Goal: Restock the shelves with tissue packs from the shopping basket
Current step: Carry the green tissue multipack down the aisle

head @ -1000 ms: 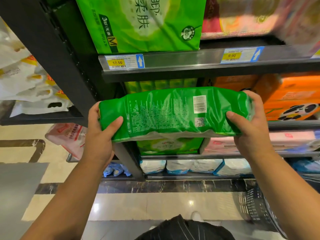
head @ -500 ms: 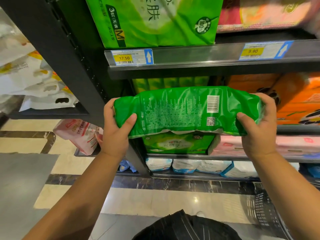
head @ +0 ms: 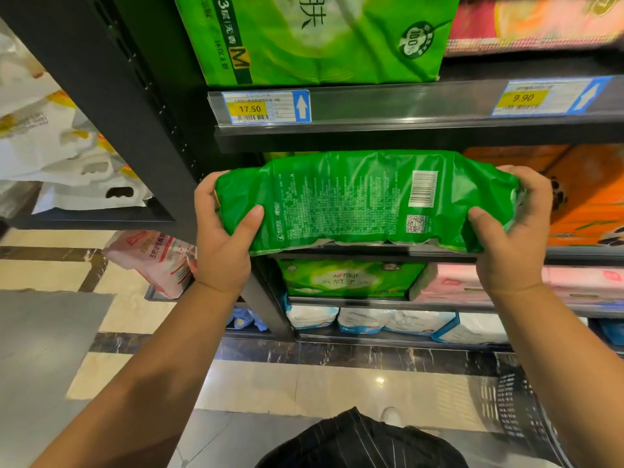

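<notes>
While we hold the pack at the mouth of the middle shelf, its long axis runs left to right, parallel to the shelf's front edge. Its printed back face (barcode and QR code toward the right end) is turned to us. The pack sits in the gap between that front edge and the upper shelf, at the left end of the bay, near the post. Its lower seam lies along the front edge; we cannot tell whether it rests there or hangs just clear.

The left hand clamps the left end, thumb pressed across the near face and fingers wrapped round the far side. The right hand clamps the right end the same way, thumb on the near face, fingers curled over the top corner. Both hands are closed on the pack; neither is free. The film dents under each thumb, so we judge the pack soft.

The coming move, as we judge it, is a straight push away from us, into the bay. Both hands are equally placed for it, one at each end, so the pack should go in square. The orange pack stands just beside the right hand, and the post is near the left hand; clearance at both ends looks tight. The basket stands on the floor at lower right, its contents not visible.
</notes>
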Available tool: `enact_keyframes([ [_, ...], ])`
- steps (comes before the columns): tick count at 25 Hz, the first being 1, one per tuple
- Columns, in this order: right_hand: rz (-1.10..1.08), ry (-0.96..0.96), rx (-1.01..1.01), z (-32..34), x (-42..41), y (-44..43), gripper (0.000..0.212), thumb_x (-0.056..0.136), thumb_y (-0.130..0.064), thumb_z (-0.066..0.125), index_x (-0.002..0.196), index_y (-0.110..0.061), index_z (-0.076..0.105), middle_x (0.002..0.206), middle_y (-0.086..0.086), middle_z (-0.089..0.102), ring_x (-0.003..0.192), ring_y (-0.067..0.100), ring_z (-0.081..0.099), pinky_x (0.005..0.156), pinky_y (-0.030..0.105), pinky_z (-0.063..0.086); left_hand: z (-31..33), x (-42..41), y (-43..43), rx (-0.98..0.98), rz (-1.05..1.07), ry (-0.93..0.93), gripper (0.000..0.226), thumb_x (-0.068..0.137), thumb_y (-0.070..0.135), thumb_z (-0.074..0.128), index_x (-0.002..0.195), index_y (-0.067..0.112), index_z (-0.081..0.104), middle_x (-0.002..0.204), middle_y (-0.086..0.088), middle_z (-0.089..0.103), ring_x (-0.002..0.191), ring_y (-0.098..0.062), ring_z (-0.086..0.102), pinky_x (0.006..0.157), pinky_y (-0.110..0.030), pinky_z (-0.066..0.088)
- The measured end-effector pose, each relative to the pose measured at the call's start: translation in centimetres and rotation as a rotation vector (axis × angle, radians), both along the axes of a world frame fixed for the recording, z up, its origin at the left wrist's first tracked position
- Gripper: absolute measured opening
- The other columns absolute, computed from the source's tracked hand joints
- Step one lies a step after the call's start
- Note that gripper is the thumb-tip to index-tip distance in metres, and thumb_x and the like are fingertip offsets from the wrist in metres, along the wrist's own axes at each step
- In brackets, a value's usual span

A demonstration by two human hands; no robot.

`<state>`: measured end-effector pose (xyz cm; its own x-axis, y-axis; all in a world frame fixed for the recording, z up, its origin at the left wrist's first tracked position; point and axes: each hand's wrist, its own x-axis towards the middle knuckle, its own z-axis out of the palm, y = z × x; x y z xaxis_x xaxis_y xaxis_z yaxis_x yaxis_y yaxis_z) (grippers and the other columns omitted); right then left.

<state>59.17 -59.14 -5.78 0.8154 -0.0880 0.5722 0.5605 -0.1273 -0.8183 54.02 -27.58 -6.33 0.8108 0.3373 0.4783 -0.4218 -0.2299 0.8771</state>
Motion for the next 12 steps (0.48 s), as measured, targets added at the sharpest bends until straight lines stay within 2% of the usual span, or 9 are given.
enact_keyframes([
  [2,-0.013,0.016,-0.037,-1.1,0.5,0.3,0.043,0.077,-0.016,0.055,0.114,-0.032,0.042,0.109,-0.034,0.050,0.099,-0.009,0.049,0.087,0.014,0.039,-0.7,0.5,0.0,0.027,0.017,0.007,0.045,0.085,0.024,0.059,0.125,0.019,0.038,0.111,0.009,0.053,0.100,0.000,0.055,0.090,-0.021,0.045],
  [4,-0.029,0.045,-0.053,-2.3,1.0,0.4,0.040,0.077,-0.019,0.055,0.113,-0.031,0.042,0.108,-0.031,0.051,0.097,-0.008,0.049,0.085,0.016,0.040,-1.7,1.0,0.1,0.032,0.022,0.036,0.046,0.085,0.024,0.059,0.125,0.017,0.038,0.111,0.006,0.052,0.100,0.001,0.055,0.090,-0.019,0.045],
  [6,-0.049,0.102,-0.058,-3.2,1.6,0.4,0.038,0.078,-0.022,0.056,0.112,-0.034,0.043,0.107,-0.019,0.050,0.097,-0.003,0.050,0.086,0.025,0.043,-2.3,1.3,0.2,0.013,0.016,0.087,0.044,0.085,0.025,0.061,0.123,0.025,0.041,0.112,0.008,0.053,0.101,0.000,0.056,0.090,-0.021,0.046],
  [9,-0.047,0.193,-0.031,-3.3,3.3,0.2,0.038,0.080,-0.021,0.058,0.112,-0.041,0.048,0.110,-0.010,0.050,0.104,0.018,0.053,0.093,0.049,0.048,-2.2,2.5,0.8,-0.042,0.032,0.158,0.040,0.089,0.015,0.061,0.123,0.024,0.042,0.111,0.010,0.054,0.099,0.003,0.058,0.086,-0.019,0.048],
  [10,-0.049,0.227,-0.013,-2.9,3.9,0.2,0.038,0.081,-0.022,0.058,0.111,-0.043,0.049,0.111,-0.007,0.052,0.106,0.023,0.054,0.094,0.053,0.047,-1.9,3.0,1.1,-0.054,0.038,0.182,0.041,0.090,0.013,0.060,0.125,0.023,0.042,0.111,0.011,0.055,0.099,0.004,0.058,0.087,-0.019,0.048],
  [12,-0.100,0.286,0.029,-2.2,4.7,0.5,0.032,0.081,-0.026,0.060,0.108,-0.040,0.050,0.109,-0.003,0.055,0.103,0.024,0.057,0.094,0.050,0.049,-1.1,4.1,1.1,-0.077,0.110,0.209,0.046,0.091,0.016,0.062,0.132,0.019,0.041,0.112,0.015,0.055,0.098,0.010,0.057,0.090,-0.018,0.047],
])
